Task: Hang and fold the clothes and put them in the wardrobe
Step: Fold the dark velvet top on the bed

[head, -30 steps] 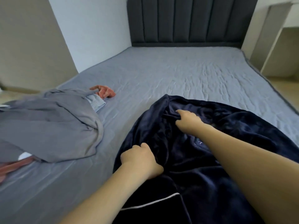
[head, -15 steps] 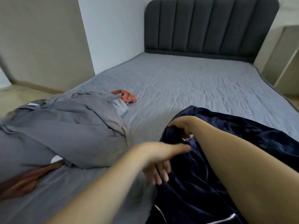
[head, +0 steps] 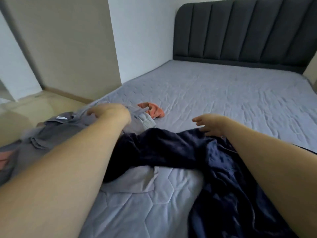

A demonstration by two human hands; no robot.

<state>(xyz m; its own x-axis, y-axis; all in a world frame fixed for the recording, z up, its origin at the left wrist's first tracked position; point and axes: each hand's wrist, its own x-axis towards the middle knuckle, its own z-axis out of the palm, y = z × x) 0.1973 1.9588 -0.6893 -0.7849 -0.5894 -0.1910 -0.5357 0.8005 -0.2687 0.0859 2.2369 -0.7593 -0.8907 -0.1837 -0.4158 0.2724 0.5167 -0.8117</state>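
A dark navy plush garment (head: pixel 223 169) lies spread over the near right of the bed, one part stretched left toward the grey pile. My right hand (head: pixel 208 124) hovers at its far edge with fingers spread and holds nothing. My left hand (head: pixel 109 111) reaches over a crumpled grey garment (head: pixel 51 134) at the bed's left edge; its fingers are curled down onto the cloth, and motion blur hides whether they grip it. A small orange cloth (head: pixel 153 109) lies just beyond the grey pile.
The bed (head: pixel 223 93) has a grey quilted cover and a dark padded headboard (head: pixel 240 31) at the far end. A beige wall panel (head: pixel 68 45) and pale floor (head: pixel 25 107) lie to the left. A pink item (head: pixel 5 157) peeks out at the left edge.
Both hands have let go of the navy garment. My left hand swung left onto the grey garment and my right hand opened. The navy garment now lies stretched out further left.
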